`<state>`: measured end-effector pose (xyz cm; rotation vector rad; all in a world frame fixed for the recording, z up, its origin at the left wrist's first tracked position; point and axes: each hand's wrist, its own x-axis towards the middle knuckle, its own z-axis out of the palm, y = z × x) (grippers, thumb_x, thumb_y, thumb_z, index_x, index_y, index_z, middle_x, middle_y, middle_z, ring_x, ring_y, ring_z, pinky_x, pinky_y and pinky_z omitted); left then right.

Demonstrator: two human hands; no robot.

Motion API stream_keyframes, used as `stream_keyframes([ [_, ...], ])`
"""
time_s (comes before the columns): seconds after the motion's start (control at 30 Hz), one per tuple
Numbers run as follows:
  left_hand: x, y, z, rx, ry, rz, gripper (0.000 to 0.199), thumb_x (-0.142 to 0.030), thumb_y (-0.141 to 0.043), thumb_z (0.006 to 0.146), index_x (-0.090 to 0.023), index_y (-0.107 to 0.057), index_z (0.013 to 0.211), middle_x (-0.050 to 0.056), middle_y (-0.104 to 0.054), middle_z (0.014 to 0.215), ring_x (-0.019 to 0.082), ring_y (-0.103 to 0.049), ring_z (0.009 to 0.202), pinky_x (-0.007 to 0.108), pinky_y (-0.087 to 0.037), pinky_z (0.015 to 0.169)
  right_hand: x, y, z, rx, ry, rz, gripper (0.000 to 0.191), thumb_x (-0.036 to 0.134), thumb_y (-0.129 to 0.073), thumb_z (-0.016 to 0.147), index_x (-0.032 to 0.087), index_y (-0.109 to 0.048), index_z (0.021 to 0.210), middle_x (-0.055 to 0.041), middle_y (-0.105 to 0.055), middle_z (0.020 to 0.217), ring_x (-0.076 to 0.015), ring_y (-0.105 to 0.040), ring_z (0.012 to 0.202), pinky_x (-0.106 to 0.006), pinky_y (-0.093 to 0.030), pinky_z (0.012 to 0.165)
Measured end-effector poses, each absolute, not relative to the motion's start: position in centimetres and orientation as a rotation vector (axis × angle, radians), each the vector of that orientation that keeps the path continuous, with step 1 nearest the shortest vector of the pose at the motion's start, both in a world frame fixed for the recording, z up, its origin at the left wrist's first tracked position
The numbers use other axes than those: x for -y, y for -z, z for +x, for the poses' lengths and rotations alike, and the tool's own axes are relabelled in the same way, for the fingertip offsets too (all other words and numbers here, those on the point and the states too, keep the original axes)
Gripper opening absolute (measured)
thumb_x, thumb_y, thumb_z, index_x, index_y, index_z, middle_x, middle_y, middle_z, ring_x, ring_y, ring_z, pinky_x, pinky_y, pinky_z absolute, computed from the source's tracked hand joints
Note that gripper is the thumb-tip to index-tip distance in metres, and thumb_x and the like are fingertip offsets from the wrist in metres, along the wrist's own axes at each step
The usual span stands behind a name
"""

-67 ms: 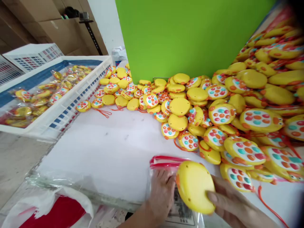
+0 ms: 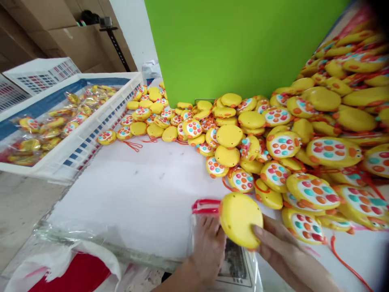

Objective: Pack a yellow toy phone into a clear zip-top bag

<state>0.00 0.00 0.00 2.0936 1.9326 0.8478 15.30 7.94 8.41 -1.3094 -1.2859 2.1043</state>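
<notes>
As the head view shows it, the left hand [image 2: 209, 247] lies palm-down over a clear plastic bag [image 2: 235, 261], its fingers just below the red strip [image 2: 206, 206] at the far end; whether they pinch the film or merely rest on it, I cannot tell. Even contact there would suit, I judge, since thin film tends to slide and wrinkle. The right hand [image 2: 285, 251] grasps a yellow toy [image 2: 240, 219], thumb over its plain back and the other fingers mostly hidden behind it. That toy is beside the left hand, overlapping part of the bag from this angle, plain side toward the camera. A hold by the rim, like this one, seems sound: the opposite edge is free, and a firm thumb should stop the smooth shell slipping. Near the right arm an orange cord [image 2: 332, 245] trails from the toy pile [image 2: 284, 146] across the surface [image 2: 136, 202], so some clearance from it looks wise.
</notes>
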Motion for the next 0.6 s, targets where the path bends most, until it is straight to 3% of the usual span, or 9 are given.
stream_keyframes([
  [0.13, 0.1, -1.0, -0.4, -1.953, -0.859, 2.200, 0.015, -0.012, -0.051, 0.089, -0.017, -0.062, 0.097, 0.007, -0.068, 0.095, 0.024, -0.059, 0.089, 0.042, -0.045, 0.080, -8.1, -6.7, 13.2, 1.602, -1.786, -1.413, 0.076, 0.061, -0.052, 0.083, 0.017, -0.032, 0.142, -0.0046, -0.065, 0.086, -0.0188, -0.062, 0.063, -0.037, -0.057, 0.063],
  [0.2, 0.0, -1.8, -0.8, -1.948, -0.907, 2.201, 0.014, -0.014, -0.052, 0.090, -0.018, -0.062, 0.098, 0.006, -0.068, 0.094, 0.023, -0.059, 0.089, 0.041, -0.043, 0.082, -8.5, -6.3, 13.2, 1.863, -1.656, -1.433, 0.077, 0.062, -0.046, 0.085, 0.014, -0.029, 0.143, -0.0007, -0.060, 0.072, -0.0179, -0.057, 0.053, -0.038, -0.055, 0.059],
  [0.33, -0.8, -3.4, -1.1, -1.919, -1.034, 2.224, 0.011, -0.016, -0.053, 0.090, -0.017, -0.063, 0.096, 0.005, -0.069, 0.087, 0.021, -0.059, 0.087, 0.039, -0.042, 0.083, -9.7, -6.2, 14.0, 2.202, -1.316, -1.386, 0.070, 0.058, -0.043, 0.089, 0.015, -0.032, 0.143, -0.0016, -0.060, 0.067, -0.0204, -0.058, 0.055, -0.040, -0.053, 0.065],
  [0.43, -0.9, -4.3, -1.8, -1.930, -1.086, 2.177, 0.006, -0.016, -0.057, 0.088, -0.017, -0.063, 0.088, 0.003, -0.067, 0.078, 0.019, -0.058, 0.078, 0.037, -0.043, 0.079, -10.5, -6.0, 14.8, 2.317, -1.248, -1.280, 0.062, 0.052, -0.045, 0.090, 0.021, -0.034, 0.143, -0.0006, -0.061, 0.061, -0.0219, -0.059, 0.054, -0.037, -0.053, 0.061],
  [0.6, 0.7, -5.9, -4.6, -1.999, -1.261, 1.885, 0.014, -0.017, -0.058, 0.086, -0.020, -0.064, 0.099, 0.007, -0.067, 0.095, 0.021, -0.057, 0.092, 0.036, -0.045, 0.083, -10.9, -5.9, 15.7, 2.297, -1.268, -1.212, 0.054, 0.048, -0.045, 0.092, 0.024, -0.037, 0.140, -0.0023, -0.064, 0.066, -0.0213, -0.061, 0.056, -0.033, -0.050, 0.052],
])
